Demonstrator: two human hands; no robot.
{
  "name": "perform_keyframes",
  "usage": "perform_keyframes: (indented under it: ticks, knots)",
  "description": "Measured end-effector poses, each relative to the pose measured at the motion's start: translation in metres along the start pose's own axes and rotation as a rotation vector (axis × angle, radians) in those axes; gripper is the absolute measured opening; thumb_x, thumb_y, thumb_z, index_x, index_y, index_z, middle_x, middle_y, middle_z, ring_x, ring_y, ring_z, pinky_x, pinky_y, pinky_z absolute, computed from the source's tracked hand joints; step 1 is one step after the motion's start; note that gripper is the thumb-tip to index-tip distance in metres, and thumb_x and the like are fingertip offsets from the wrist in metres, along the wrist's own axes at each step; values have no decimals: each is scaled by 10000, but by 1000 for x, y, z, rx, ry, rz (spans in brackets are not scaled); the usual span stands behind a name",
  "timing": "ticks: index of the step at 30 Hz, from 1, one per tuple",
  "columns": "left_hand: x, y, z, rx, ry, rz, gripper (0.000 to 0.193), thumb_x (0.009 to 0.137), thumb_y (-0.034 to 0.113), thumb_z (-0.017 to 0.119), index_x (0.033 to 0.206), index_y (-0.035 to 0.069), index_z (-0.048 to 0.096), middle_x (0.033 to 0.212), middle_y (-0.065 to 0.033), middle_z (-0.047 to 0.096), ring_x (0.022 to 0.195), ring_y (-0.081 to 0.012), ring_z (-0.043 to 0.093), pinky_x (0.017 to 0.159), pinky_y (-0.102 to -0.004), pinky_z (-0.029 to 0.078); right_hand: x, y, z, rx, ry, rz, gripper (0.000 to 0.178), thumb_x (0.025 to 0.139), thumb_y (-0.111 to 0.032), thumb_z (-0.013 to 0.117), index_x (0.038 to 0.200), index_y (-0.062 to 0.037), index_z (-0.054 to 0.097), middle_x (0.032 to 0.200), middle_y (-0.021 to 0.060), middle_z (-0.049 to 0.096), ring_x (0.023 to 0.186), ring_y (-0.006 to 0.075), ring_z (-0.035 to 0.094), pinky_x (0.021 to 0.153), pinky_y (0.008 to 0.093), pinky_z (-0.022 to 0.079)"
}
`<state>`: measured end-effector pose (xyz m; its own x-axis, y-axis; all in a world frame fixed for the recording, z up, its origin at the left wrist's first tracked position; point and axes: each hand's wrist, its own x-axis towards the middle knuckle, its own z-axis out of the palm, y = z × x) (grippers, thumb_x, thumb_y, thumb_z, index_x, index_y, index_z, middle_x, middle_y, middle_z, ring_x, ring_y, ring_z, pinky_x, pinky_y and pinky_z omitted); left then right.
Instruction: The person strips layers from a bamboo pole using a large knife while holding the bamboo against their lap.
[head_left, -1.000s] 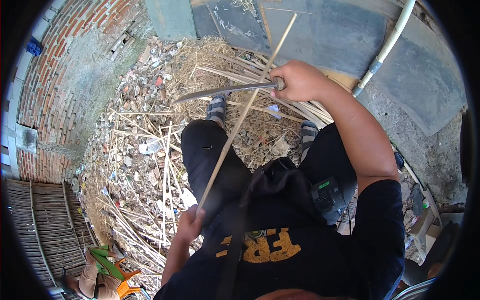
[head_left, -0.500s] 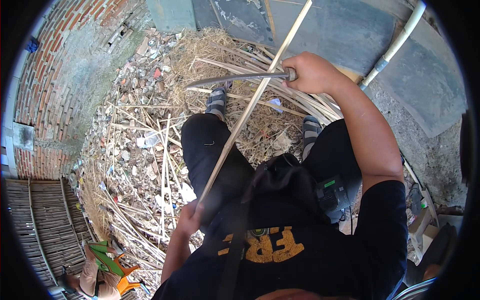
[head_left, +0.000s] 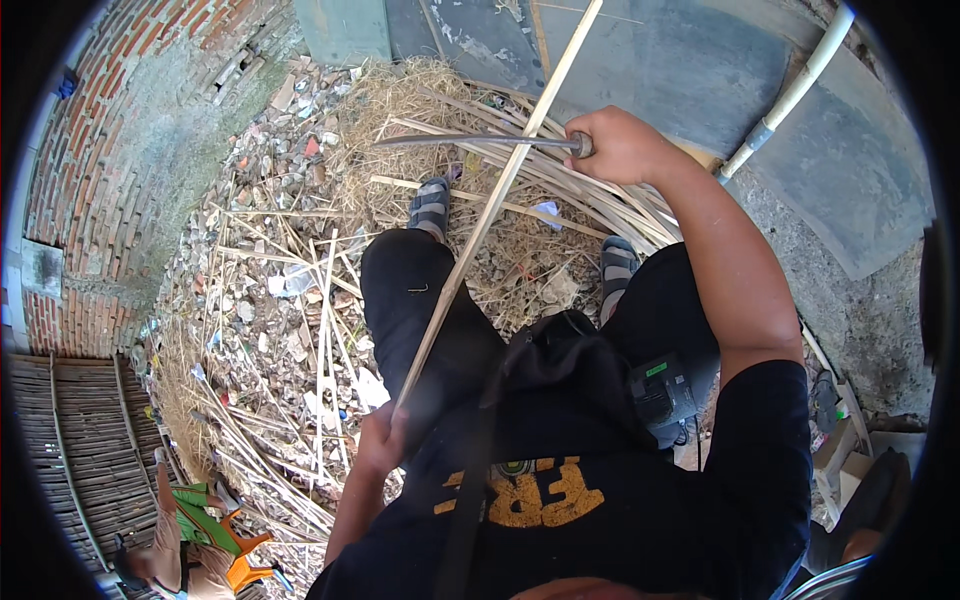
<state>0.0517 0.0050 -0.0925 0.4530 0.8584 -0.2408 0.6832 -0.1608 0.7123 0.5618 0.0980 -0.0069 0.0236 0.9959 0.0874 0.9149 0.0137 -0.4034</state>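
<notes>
My left hand [head_left: 380, 437] is closed around the near end of a long, pale bamboo strip [head_left: 467, 262], close to my waist. The strip slants up and away to the right, over my left thigh. In my right hand [head_left: 622, 146] is the handle of a machete [head_left: 470, 140] with a long, slim, slightly curved blade. The blade points left and crosses the strip near its far part, seemingly against it. Below the blade are my sandalled feet, among dry shavings [head_left: 400, 110].
More bamboo strips [head_left: 600, 195] lie piled by my right foot, and others [head_left: 325, 340] are scattered on rubble at left. Grey sheets [head_left: 660, 60] and a pale pipe [head_left: 800, 90] stand ahead. A brick wall [head_left: 90, 180] rises at left. Another person [head_left: 185, 560] sits at lower left.
The machete's blade has tilted slightly, its tip now higher and the blade nearer level. The far end of the bamboo strip has shifted a little left. Both hands keep their hold.
</notes>
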Motion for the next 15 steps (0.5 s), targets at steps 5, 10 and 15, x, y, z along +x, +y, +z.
perform_keyframes:
  ticks: [5,10,15]
  knots:
    - [-4,-3,4,68,41,-7,511,1011,450,468,865,-23,594,663,-170,574,637,-296,582,587,-398,441,-8,-23,-4,14,-125,-51,224,802,-267,751,926,-93,685,721,142,651,733,333,649,670,462,495]
    - [-3,-1,4,109,16,-25,400,1000,348,502,930,-26,624,717,-241,610,674,-410,637,621,-437,478,-7,-15,-8,8,-195,-68,234,808,-261,751,928,-71,685,726,146,654,731,333,647,670,454,492]
    - [-1,-1,6,84,42,8,390,1008,332,490,928,-27,622,714,-236,605,665,-393,634,625,-431,478,4,14,-11,73,-61,78,377,812,-318,727,1081,-55,700,883,195,699,855,367,675,792,442,532]
